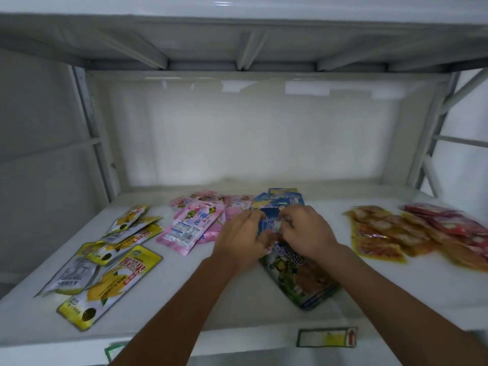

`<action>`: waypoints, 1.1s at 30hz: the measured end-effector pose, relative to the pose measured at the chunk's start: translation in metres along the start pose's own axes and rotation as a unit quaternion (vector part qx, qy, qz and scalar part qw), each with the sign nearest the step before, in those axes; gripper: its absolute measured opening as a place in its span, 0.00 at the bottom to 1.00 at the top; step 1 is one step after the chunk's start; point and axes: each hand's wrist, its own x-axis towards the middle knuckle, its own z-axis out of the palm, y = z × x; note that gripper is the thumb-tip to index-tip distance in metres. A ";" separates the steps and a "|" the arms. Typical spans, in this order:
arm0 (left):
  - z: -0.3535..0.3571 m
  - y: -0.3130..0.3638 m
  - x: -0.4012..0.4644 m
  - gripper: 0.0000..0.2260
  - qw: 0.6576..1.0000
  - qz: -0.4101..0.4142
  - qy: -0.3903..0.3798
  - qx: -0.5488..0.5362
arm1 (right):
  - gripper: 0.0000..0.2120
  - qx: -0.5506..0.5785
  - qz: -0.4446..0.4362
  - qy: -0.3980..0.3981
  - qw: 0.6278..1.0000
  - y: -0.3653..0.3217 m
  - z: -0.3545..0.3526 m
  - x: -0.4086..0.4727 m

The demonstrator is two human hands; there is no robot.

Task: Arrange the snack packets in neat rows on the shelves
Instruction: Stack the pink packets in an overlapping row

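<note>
Blue packets | glossy, overlapping row | left hand, right hand pinching 1

Your head view is dim and flat, with a grey-green cast. Light enters from above the shelf; glare patches sit on the back panel behind that shelf. Shadows under your forearms on it are soft and faint. The whole frame is soft, with motion smear worst on the packets at the shelf's right end. Uprights beside the shelf bow outward from wide-angle distortion.
</note>
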 end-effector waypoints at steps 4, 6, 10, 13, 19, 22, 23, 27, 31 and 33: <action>0.007 0.021 -0.009 0.13 1.000 -0.003 -0.009 -0.005 | 0.11 0.019 0.003 -0.016 1.000 0.012 -0.013 -0.021; 0.009 0.028 -0.013 0.12 1.000 -0.018 -0.011 -0.008 | 0.09 0.020 0.003 -0.031 0.999 0.016 -0.018 -0.029; 0.017 0.027 -0.022 0.13 1.000 -0.024 -0.003 -0.004 | 0.10 0.008 0.011 -0.069 0.998 0.019 -0.025 -0.037; 0.026 0.022 -0.030 0.15 1.000 -0.015 0.021 0.010 | 0.12 0.017 0.023 -0.066 0.997 0.021 -0.021 -0.048; 0.028 0.021 -0.035 0.17 0.999 -0.013 0.029 0.021 | 0.14 0.111 0.112 -0.087 0.984 0.033 -0.009 -0.057; 0.029 0.021 -0.032 0.16 0.999 -0.028 0.039 -0.013 | 0.09 0.232 0.152 -0.057 0.959 0.037 -0.009 -0.056; 0.029 0.021 -0.030 0.16 0.997 -0.044 0.048 -0.041 | 0.06 0.283 0.162 -0.042 0.944 0.037 -0.011 -0.055; 0.018 0.024 -0.013 0.15 0.923 -0.148 0.073 -0.347 | 0.06 0.442 0.169 -0.006 0.881 0.028 -0.011 -0.044; 0.005 0.024 0.013 0.13 0.758 -0.244 0.084 -0.599 | 0.12 0.465 0.155 0.061 0.870 0.011 0.010 -0.020; 0.007 0.016 0.023 0.09 0.768 -0.229 0.082 -0.592 | 0.20 0.480 0.154 0.092 0.859 0.003 0.022 -0.006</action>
